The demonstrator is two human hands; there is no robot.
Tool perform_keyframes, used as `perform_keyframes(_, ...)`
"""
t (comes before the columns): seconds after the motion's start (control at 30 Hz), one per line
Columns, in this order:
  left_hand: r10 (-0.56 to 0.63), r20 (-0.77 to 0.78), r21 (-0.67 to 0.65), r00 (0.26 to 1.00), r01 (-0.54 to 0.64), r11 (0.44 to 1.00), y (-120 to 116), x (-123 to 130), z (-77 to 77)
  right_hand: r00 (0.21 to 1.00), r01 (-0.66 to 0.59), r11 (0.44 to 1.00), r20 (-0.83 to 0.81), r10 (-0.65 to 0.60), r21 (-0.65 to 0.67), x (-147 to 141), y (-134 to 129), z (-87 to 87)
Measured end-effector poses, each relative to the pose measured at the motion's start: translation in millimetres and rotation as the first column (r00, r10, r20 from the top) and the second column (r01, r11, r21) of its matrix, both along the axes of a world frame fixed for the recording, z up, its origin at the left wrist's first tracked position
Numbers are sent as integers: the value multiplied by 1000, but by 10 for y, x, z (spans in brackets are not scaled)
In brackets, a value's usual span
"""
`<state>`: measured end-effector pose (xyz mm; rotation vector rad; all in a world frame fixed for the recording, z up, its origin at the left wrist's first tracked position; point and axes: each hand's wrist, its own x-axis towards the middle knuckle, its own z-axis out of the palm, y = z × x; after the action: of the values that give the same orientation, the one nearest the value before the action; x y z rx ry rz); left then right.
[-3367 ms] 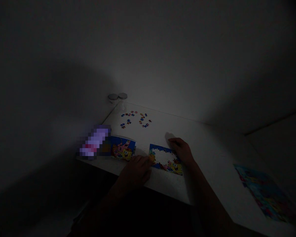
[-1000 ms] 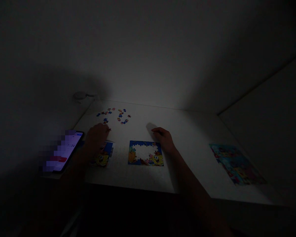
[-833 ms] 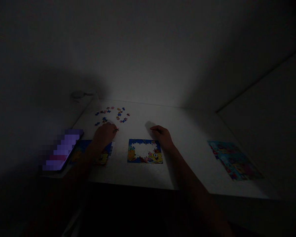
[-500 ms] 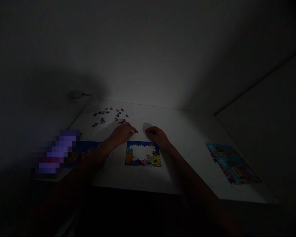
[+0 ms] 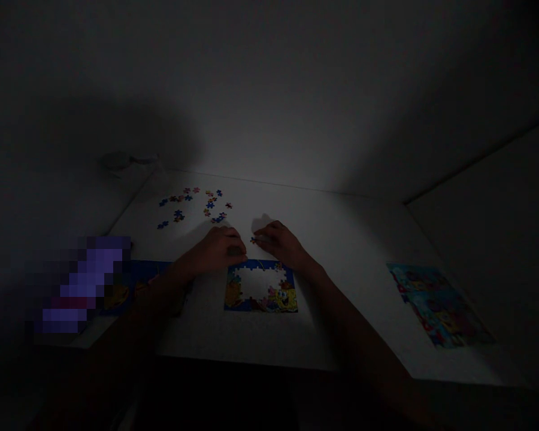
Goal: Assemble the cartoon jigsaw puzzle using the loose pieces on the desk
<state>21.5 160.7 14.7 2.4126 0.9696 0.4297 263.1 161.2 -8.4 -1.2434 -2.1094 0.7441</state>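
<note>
While the SpongeBob jigsaw border point(image 5: 232, 296) lies joined, its middle lacks pieces

Although the outline appears complete, white shows inside it; in this inspector's judgement the rim is done and the inner part outstanding. It lies just nearer the person than the grip. The right hand point(image 5: 279, 244) pinches one small jigsaw piece point(image 5: 253, 240) at the fingertips, near the border's far edge, unfitted. Left of and beyond that grip, loose jigsaw pieces point(image 5: 178, 214) lie scattered, presumably the remaining stock. The left hand point(image 5: 222, 244) is curled beside the border's upper left corner; whether it holds anything cannot be told.

Light is poor throughout. Farther left of the grip, the left forearm hides part of a printed picture sheet point(image 5: 117, 294), and a lit rectangular object point(image 5: 90, 278) is pixelated. Well to the grip's right, a blue cartoon picture point(image 5: 440, 308) is murky.
</note>
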Motion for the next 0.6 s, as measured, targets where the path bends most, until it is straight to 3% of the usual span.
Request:
perform_keyframes(0.3, -71, -16, -35, 997, 71, 997, -69, 90, -27, 998, 13, 999, -67, -16, -50, -27, 23, 30)
perform_keyframes(0.43, -82, 2, -14, 997, 82, 997, -41, 88, -51, 976, 50, 984, -199, -84, -170, -16, 2, 39)
perform_keyframes(0.6, -71, 20, -9, 997, 72, 997, -18, 93, -77, 916, -12, 943, -382, -123, -333, 72, -46, 124)
